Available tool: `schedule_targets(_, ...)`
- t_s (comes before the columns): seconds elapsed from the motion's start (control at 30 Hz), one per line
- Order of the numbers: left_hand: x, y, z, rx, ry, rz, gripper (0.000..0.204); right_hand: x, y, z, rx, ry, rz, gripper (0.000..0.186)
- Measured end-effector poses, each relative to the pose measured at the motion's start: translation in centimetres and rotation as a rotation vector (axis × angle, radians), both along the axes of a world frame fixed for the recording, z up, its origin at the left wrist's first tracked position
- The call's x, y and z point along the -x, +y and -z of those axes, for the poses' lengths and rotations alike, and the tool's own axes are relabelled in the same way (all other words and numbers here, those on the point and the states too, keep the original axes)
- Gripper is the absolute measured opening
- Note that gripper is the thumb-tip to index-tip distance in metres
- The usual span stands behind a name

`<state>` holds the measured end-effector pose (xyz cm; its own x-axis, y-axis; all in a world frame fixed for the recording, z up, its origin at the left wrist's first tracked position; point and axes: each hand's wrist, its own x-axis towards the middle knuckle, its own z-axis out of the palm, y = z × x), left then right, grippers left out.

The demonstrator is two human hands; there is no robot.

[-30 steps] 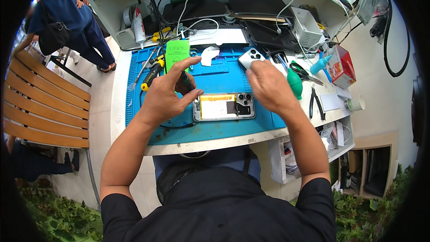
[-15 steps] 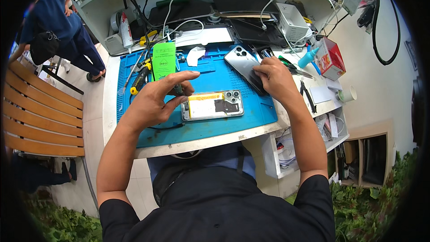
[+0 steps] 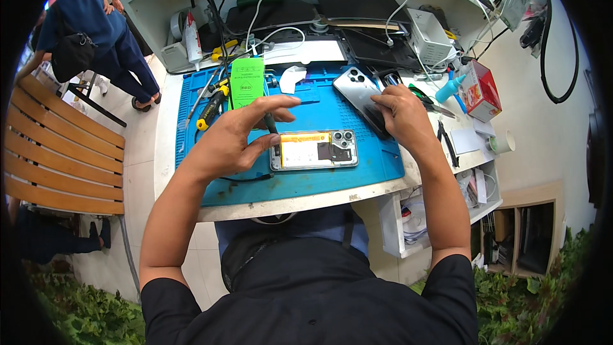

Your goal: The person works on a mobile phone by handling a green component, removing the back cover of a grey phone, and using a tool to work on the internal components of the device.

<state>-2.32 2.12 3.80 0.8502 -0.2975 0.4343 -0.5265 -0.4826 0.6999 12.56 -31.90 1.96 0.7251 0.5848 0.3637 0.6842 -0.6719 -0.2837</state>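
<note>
An opened phone (image 3: 300,151) lies flat on the blue mat (image 3: 319,188), its white battery, orange strip and camera lenses exposed. At its left end, my left hand (image 3: 233,140) grips a dark screwdriver-like tool (image 3: 271,121) upright between thumb and fingers, with the index finger stretched over it. My right hand (image 3: 404,115) has fingers closed on the lower right part of a silver-backed phone (image 3: 354,94) lying diagonally behind the opened one. A green card (image 3: 247,83), yellow-handled tools (image 3: 212,108) and a small white scrap (image 3: 292,79) lie near the back left.
Scissors (image 3: 434,105), black pliers (image 3: 448,147), a blue bottle (image 3: 449,88), a red box (image 3: 482,92) and a paper cup (image 3: 504,142) crowd the right. Cables and screens (image 3: 364,9) fill the back. A person (image 3: 102,38) stands left beside a wooden chair (image 3: 64,144).
My right hand has moved right and closed on the lower part of the silver phone. My left hand stays over the opened phone's left end with the dark tool.
</note>
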Motion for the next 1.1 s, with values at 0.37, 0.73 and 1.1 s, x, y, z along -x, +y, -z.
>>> schedule_targets(0.37, 0.3, -0.8, -1.5, -0.125, 0.125, -0.17, 0.063, 4.0, 6.7, 0.5, -0.023, -0.039, -0.431, 0.027)
schedule_targets(0.73, 0.1, 0.1, -1.3, -0.164, 0.119, -0.172, 0.072, 6.0, 10.2, 1.6, 0.078, 0.0, -0.546, 0.029)
schedule_targets(1.1, 0.4, 0.4, -1.3, -0.113, 0.108, -0.125, 0.073, 6.0, 10.6, 1.0, 0.102, 0.052, -0.529, 0.028)
